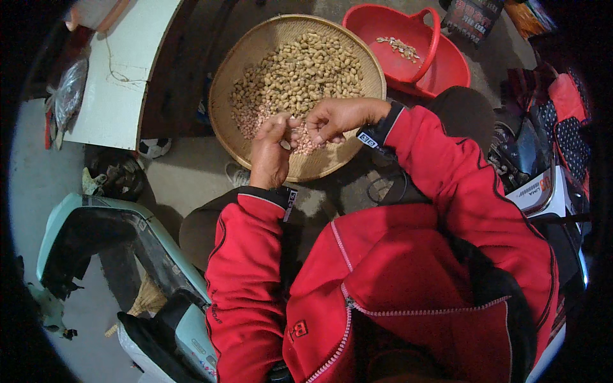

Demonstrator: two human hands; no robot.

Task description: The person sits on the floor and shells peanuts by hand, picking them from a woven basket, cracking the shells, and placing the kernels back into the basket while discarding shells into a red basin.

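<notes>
A round woven bamboo tray (330,167) holds a heap of unshelled peanuts (311,67), with loose pink peanut kernels (249,122) along its near left part. Over the near side of the tray, my left hand (272,153) has its fingers curled, and a small pale peanut piece (286,144) shows against its palm. My right hand (335,118) faces it from the right, thumb and fingers bent together low over the kernels. Whether anything sits between those right fingertips is hidden. The two hands are close together.
Beyond the tray at right stands a red plastic basket (452,72) with some shell pieces (398,49) inside. A pale board (119,91) juts in at upper left, a football (154,147) beneath its edge. Light green scooter-like bodywork (163,239) lies left; a white box-like item (541,191) is right.
</notes>
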